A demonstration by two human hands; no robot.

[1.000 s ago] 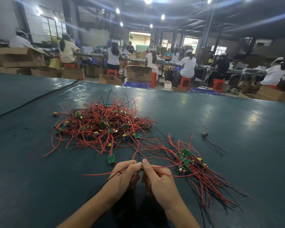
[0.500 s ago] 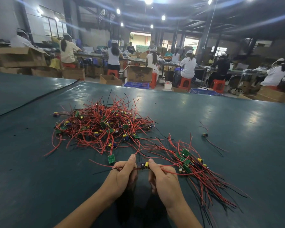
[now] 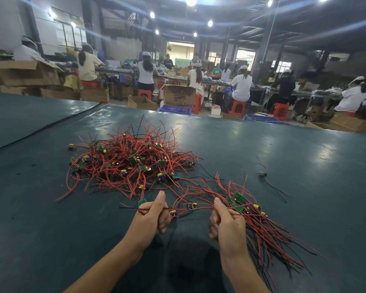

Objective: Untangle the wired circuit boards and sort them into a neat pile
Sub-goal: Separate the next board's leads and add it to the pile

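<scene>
Dark green table [image 3: 51, 229] fills the view, with workers seated at benches behind. The left hand [image 3: 151, 216] and right hand [image 3: 224, 223] are held apart, thumbs raised. Their fingers curl tight on a red wire [image 3: 203, 208] stretched between them, which carries a small circuit board [image 3: 193, 206]. A tangled heap [image 3: 131, 163] lies beyond the left hand. A sorted pile [image 3: 238, 200] fans out beside the right.

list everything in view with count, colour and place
tangled heap: one, red wires, green boards, table centre
sorted pile: one, same colours, beside right hand
stray wired board: one, red-black leads, table right
held wired board: one, red wire, between both hands
table: one, dark teal, foreground
cardboard boxes: several, brown, beyond table
stools: several, red, under workers
workers: many, mostly white tops, far benches
left hand: one, grips that board's wires
right hand: one, fingers pinch its red wire
</scene>
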